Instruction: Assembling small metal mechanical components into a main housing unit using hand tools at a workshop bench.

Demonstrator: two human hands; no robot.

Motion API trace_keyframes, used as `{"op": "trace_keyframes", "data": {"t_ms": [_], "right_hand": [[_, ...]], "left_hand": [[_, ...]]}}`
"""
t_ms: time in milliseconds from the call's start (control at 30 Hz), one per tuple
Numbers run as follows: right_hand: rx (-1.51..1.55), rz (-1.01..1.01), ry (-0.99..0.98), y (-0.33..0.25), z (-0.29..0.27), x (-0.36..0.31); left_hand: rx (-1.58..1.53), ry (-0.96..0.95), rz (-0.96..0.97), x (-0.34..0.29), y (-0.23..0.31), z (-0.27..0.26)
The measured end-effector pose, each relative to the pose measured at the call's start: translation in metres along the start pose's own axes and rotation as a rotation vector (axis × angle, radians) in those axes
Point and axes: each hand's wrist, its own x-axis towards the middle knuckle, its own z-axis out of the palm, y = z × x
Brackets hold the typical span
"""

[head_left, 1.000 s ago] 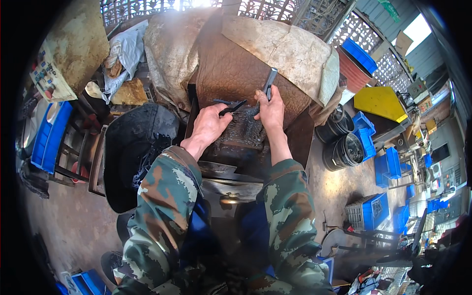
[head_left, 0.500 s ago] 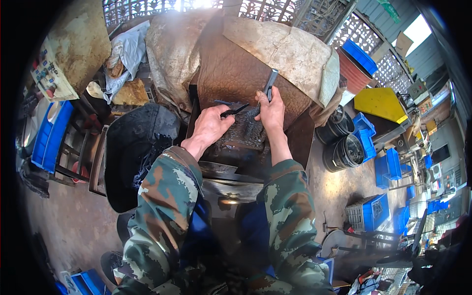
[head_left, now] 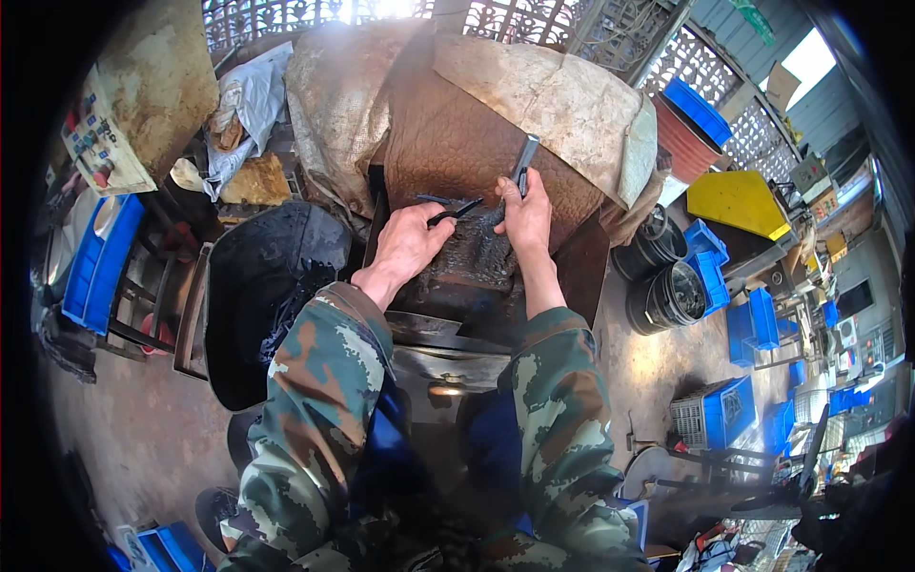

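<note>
My left hand (head_left: 408,240) is closed on a slim black piece (head_left: 464,211) that points up to the right; its exact kind I cannot tell. Upright in my closed right hand (head_left: 527,212) is a grey flat metal bar (head_left: 526,155), its upper end standing clear above the fingers and its lower part hidden by them. Both hands are over a dark, grimy work block (head_left: 469,262) coated in wet-looking residue. Just beyond my left fingers lies another thin dark strip (head_left: 432,199).
To the left stands a large black tub (head_left: 238,315) with dark slender pieces inside. Brown sheeting (head_left: 448,124) and a pale sack cloth (head_left: 562,95) rise behind the block. Black buckets (head_left: 667,297) and blue crates (head_left: 729,410) are at right; a blue tray (head_left: 100,262) sits far left.
</note>
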Motion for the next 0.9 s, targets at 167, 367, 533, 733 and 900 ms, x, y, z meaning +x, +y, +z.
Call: {"op": "trace_keyframes", "data": {"t_ms": [167, 367, 533, 733, 900], "right_hand": [[-0.005, 0.007, 0.002, -0.001, -0.004, -0.001], [0.025, 0.003, -0.017, -0.004, -0.005, -0.006], [0.059, 0.023, -0.044, 0.003, -0.013, -0.02], [0.312, 0.099, -0.3, -0.002, -0.044, -0.058], [0.018, 0.042, -0.614, -0.003, -0.08, -0.108]], "left_hand": [[-0.007, -0.025, -0.015, 0.0, 0.005, 0.0], [-0.001, 0.026, 0.026, 0.002, 0.001, 0.001], [0.022, 0.015, 0.023, 0.004, 0.001, 0.0], [0.068, -0.012, -0.024, 0.007, 0.007, -0.004], [0.08, -0.029, -0.027, 0.008, 0.005, 0.0]]}}
